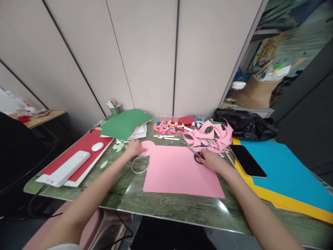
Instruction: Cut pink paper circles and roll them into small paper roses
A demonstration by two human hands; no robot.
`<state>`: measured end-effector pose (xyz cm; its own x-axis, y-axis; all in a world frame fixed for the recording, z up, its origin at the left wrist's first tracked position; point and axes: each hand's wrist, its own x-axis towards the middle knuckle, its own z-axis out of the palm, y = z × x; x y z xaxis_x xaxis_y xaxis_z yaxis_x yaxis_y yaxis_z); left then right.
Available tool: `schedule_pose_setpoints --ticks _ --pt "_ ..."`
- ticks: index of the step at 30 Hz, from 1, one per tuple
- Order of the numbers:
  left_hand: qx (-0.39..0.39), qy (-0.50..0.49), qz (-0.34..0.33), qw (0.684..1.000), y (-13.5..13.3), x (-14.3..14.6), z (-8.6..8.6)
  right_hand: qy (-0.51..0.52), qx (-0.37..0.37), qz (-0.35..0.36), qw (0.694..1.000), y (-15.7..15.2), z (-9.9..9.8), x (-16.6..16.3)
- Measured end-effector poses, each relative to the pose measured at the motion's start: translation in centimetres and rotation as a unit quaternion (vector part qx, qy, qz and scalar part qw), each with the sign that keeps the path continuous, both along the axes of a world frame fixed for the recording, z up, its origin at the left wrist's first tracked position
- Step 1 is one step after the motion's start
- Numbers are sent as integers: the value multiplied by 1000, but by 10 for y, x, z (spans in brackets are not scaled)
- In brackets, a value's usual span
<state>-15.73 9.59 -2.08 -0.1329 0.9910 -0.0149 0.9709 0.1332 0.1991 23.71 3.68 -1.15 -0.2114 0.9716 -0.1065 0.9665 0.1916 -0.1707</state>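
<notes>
A large pink paper sheet [179, 173] lies flat on the table in front of me. A pink paper circle [148, 146] is at its upper left corner, with my left hand [133, 148] holding the circle's left edge between thumb and fingers. My right hand [212, 160] rests over the sheet's upper right part, its fingers closed around the black handles of scissors [198, 158]. The blades point up and left, toward pink offcuts. Just below my left hand lies a clear round ring [140, 164], beside the sheet's left edge.
Pink paper scraps [215, 135] are piled behind my right hand. A clear tray [166, 126] holds small pink pieces. Green paper [126, 123], a white power strip [69, 168] and a mouse [97, 146] lie left. A phone [248, 160] rests on blue paper [288, 170] at right.
</notes>
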Motion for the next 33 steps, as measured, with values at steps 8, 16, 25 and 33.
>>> schedule_pose_setpoints --ticks 8,16,25,33 --pt "38 -136 -10 990 8 -3 3 12 -6 -5 1000 -2 2 0" --pt "180 -304 -23 935 -6 24 26 69 -32 -9 997 -3 8 5" --pt "160 -446 -117 873 -37 102 53 293 -156 67 941 -12 50 35" --pt "66 -436 -223 869 -70 126 48 444 -214 95 865 -29 35 6"
